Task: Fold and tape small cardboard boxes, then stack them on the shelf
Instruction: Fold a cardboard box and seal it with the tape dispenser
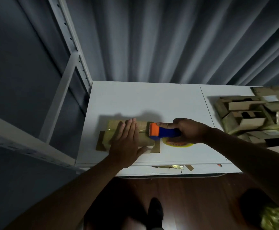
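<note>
**Taping a box on the white worktop**

The left hand [126, 143] lies flat, fingers straight, on the cardboard box [145, 135]. The right hand [187, 131] grips a blue-orange tape dispenser [163, 132], its orange end on the box. Beyond the right hand, a pile of boxes [255, 117] on the worktop [152, 100].

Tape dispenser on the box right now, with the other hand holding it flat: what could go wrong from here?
1. The left hand lies flat on the brown cardboard box, right in front of the blue and orange tape dispenser gripped by the right hand; the orange end could run into the fingers.
2. The box's end flaps splay out flat on the white table, so the tape may seal it unevenly.
</note>
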